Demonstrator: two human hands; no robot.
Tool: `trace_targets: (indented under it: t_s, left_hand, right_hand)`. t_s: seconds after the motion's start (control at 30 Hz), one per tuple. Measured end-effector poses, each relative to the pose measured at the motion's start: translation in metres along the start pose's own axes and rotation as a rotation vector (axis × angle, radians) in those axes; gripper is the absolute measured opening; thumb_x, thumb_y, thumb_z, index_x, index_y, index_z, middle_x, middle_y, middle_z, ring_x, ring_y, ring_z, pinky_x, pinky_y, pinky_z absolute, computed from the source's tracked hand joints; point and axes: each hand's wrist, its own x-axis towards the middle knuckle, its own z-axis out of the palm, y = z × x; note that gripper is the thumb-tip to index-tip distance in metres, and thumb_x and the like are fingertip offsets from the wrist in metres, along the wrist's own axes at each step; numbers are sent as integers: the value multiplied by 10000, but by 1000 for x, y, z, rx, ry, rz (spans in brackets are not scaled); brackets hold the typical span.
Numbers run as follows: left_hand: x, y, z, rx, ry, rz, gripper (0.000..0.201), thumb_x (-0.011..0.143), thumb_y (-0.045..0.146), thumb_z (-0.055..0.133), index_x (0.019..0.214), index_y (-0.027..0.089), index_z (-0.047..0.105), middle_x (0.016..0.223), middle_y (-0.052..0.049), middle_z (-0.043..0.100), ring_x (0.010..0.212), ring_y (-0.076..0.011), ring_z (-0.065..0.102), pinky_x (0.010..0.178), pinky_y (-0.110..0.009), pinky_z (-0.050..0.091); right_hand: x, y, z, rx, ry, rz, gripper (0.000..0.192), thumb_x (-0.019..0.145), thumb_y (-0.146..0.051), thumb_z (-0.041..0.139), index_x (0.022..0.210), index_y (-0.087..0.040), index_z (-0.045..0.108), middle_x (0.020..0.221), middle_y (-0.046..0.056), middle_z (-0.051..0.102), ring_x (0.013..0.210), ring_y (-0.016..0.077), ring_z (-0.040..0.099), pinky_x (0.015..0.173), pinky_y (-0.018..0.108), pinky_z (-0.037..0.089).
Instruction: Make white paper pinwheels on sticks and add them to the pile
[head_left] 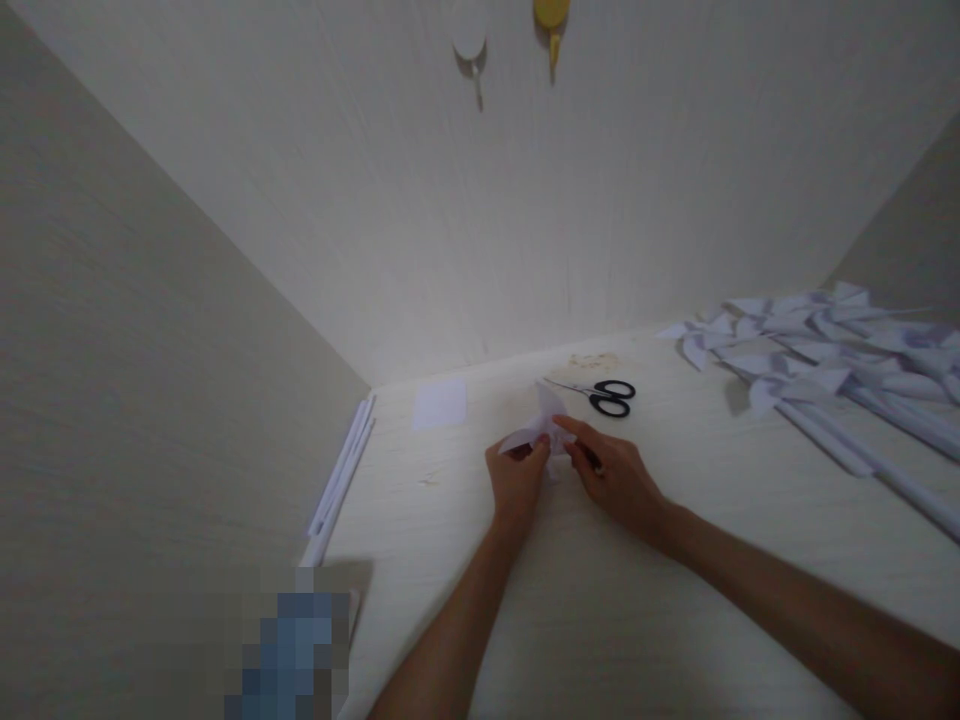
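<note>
Between my two hands is a white paper pinwheel with curled blades, raised a little above the pale table. My left hand pinches it from the left, thumb near its middle. On the other side my right hand has its fingers closed on the pinwheel's right part. Whether a small piece sits under those right fingertips is too blurred to tell. Just beyond my hands lie scissors with black handles, blades pointing left. A square of white paper rests flat to the left of them.
Several finished paper pinwheels on rolled sticks are piled at the right. Rolled paper tubes lie along the left wall. Small scraps sit near the back wall, where a white hook and a yellow hook hang.
</note>
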Motion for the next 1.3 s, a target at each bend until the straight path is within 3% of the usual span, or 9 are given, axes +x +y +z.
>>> trace_targets:
  t_s: [0.33, 0.77, 1.07, 1.3]
  left_hand:
    - [-1, -4, 1, 58, -18, 74, 96, 581, 203, 579, 562, 115, 612, 524, -1, 587, 493, -98, 508, 472, -195, 397]
    - [-3, 0, 1, 51, -9, 62, 81, 572, 191, 578, 559, 117, 609, 520, -1, 587, 490, -105, 513, 470, -204, 404]
    - [-4, -1, -2, 131, -70, 226, 92, 604, 163, 541, 597, 126, 625, 556, -5, 593, 528, -112, 519, 519, -204, 409]
    - [-3, -2, -1, 138, -82, 247, 103, 610, 162, 533, 616, 127, 630, 573, -12, 601, 541, -116, 526, 530, -209, 416]
  right_hand:
    - [1, 0, -1, 38, -38, 56, 221, 773, -136, 385, 969, -142, 487, 577, 10, 564, 472, 104, 508, 492, 194, 397]
    - [0, -1, -1, 8, -30, 53, 215, 748, -130, 403, 941, -142, 496, 536, -14, 526, 436, 90, 460, 472, 186, 364]
    - [1, -1, -1, -19, -118, 69, 182, 762, -138, 377, 914, -146, 477, 555, 1, 544, 472, 118, 508, 489, 207, 363]
    - [2, -1, -2, -4, -127, 76, 181, 762, -126, 361, 896, -148, 482, 552, 5, 543, 476, 125, 509, 494, 213, 360]
